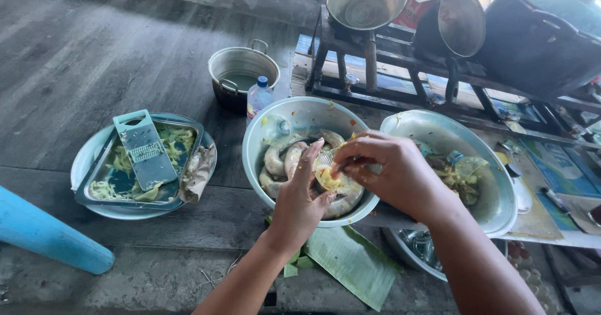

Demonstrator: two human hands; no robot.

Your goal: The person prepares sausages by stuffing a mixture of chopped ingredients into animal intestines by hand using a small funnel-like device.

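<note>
My left hand (299,197) cups the open end of a pale sausage casing with yellowish filling (330,178) over a grey bowl (258,133). My right hand (389,172) pinches at the filling with its fingertips, pressed against the left hand. Several stuffed pale sausage coils (280,160) lie in that bowl. A second grey bowl (498,190) to the right holds shredded yellow-green mix (460,178).
A teal slicer (145,148) rests on a tray of shredded vegetable (174,138) at left. A small pot (241,72) and plastic bottle (259,96) stand behind the bowl. Pots sit on a metal stove rack (400,71). A banana leaf (352,262) lies below. A blue pole (47,233) crosses at left.
</note>
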